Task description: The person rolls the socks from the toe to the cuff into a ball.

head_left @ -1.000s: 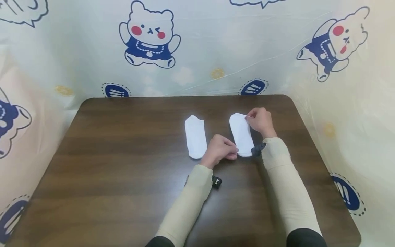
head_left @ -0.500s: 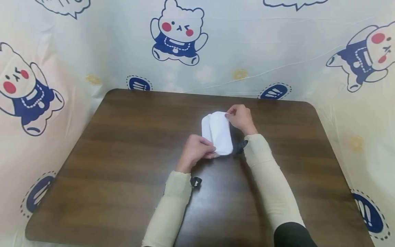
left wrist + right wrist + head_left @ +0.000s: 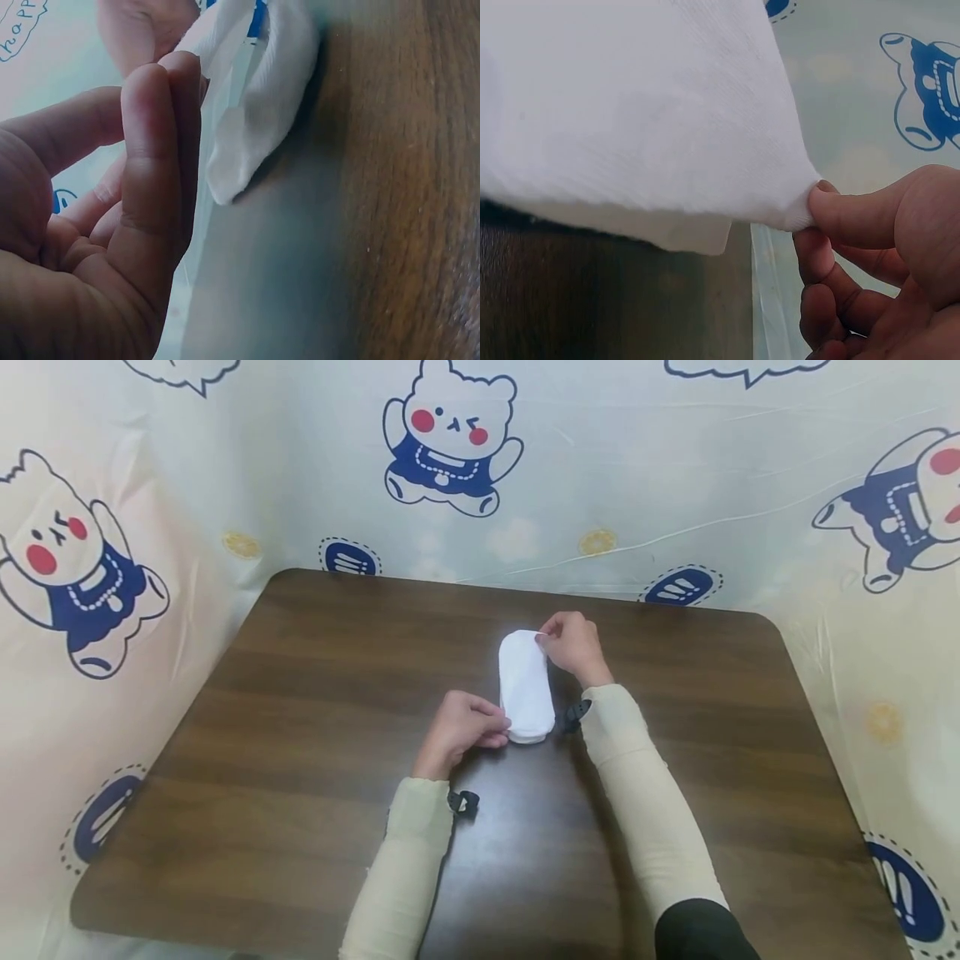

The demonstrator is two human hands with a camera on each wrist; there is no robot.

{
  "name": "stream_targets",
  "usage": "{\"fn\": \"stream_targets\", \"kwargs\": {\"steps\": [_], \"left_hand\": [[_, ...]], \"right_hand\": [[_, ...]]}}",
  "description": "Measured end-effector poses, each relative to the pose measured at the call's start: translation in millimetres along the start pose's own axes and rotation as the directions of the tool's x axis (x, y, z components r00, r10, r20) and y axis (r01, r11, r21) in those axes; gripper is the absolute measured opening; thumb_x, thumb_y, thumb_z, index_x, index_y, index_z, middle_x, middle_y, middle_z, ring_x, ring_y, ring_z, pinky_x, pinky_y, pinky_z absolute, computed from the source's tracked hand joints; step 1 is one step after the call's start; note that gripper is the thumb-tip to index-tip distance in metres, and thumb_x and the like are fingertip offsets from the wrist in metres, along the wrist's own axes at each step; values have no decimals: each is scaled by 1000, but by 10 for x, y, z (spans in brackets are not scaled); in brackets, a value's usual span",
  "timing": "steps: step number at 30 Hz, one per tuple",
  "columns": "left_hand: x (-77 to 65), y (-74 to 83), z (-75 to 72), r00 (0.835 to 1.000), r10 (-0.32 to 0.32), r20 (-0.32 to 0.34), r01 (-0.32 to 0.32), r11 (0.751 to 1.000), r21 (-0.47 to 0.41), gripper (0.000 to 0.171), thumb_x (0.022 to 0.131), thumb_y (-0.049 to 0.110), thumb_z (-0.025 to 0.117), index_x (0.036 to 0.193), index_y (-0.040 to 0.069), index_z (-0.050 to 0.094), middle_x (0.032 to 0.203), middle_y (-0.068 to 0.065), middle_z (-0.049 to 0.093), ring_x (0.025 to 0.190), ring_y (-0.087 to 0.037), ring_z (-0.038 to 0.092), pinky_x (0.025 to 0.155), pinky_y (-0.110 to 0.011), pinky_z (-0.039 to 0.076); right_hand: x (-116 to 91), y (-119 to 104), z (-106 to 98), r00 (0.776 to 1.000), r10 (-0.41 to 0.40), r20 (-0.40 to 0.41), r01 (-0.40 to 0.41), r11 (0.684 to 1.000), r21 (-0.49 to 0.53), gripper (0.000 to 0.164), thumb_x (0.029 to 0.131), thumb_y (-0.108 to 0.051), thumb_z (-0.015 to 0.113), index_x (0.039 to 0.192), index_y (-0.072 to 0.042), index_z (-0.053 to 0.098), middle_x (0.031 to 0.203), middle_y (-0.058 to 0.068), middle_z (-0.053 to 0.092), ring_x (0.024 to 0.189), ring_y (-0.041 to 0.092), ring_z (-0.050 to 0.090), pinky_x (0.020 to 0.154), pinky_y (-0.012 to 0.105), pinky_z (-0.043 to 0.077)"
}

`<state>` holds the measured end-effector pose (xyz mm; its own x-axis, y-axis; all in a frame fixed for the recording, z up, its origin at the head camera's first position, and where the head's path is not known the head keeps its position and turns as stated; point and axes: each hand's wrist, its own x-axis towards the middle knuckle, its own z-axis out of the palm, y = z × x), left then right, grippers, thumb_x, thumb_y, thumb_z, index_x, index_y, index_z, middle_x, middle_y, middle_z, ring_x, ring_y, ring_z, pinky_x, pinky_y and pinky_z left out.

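A white ankle sock (image 3: 525, 681) lies lengthwise over a second white sock (image 3: 529, 740), which shows only as a thin rim at the near end. My left hand (image 3: 461, 727) pinches the upper sock's near left corner between thumb and fingers. At the far right corner, my right hand (image 3: 573, 647) pinches its edge between thumb and index finger. The right wrist view shows that corner of the upper sock (image 3: 630, 112) pulled taut and raised above the lower sock (image 3: 697, 232). In the left wrist view, the lower sock (image 3: 255, 142) curves behind my left fingertips.
The socks are near the far side of a brown wooden table (image 3: 262, 735) with rounded corners. A pale curtain (image 3: 300, 460) printed with cartoon bears hangs behind it and at both sides. Dark wrist cameras (image 3: 463, 804) sit at both cuffs.
Both hands have carried the right-hand sock leftward and laid it over the other one. The two socks were apart a second ago, then half overlapping, and now nearly line up. The head view has shifted.
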<state>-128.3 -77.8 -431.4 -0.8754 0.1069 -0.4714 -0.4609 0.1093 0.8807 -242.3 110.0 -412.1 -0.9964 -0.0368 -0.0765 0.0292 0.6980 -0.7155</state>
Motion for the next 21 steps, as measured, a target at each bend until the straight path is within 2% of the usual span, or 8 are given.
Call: {"fn": "stream_targets", "kwargs": {"steps": [7, 13, 21], "left_hand": [[25, 20, -22, 999, -34, -14, 35, 999, 26, 14, 74, 6, 75, 84, 0, 68, 77, -17, 66, 66, -27, 66, 67, -40, 52], [74, -30, -36, 999, -37, -5, 38, 998, 45, 13, 74, 8, 75, 84, 2, 69, 78, -17, 66, 67, -28, 66, 65, -38, 53], [134, -78, -13, 999, -31, -28, 34, 995, 92, 9, 73, 3, 74, 80, 0, 68, 72, -17, 66, 59, -23, 65, 60, -35, 53]], "right_hand": [[30, 63, 5, 999, 31, 8, -31, 999, -10, 13, 86, -26, 63, 92, -14, 62, 87, 3, 56, 76, 22, 54, 66, 35, 50], [49, 132, 54, 997, 67, 25, -66, 998, -11, 14, 86, -26, 63, 92, -14, 61, 86, 4, 56, 76, 22, 54, 65, 34, 49], [64, 236, 121, 990, 128, 61, -127, 992, -15, 15, 86, -27, 63, 92, -13, 61, 87, 5, 57, 78, 25, 54, 66, 36, 47]]}}
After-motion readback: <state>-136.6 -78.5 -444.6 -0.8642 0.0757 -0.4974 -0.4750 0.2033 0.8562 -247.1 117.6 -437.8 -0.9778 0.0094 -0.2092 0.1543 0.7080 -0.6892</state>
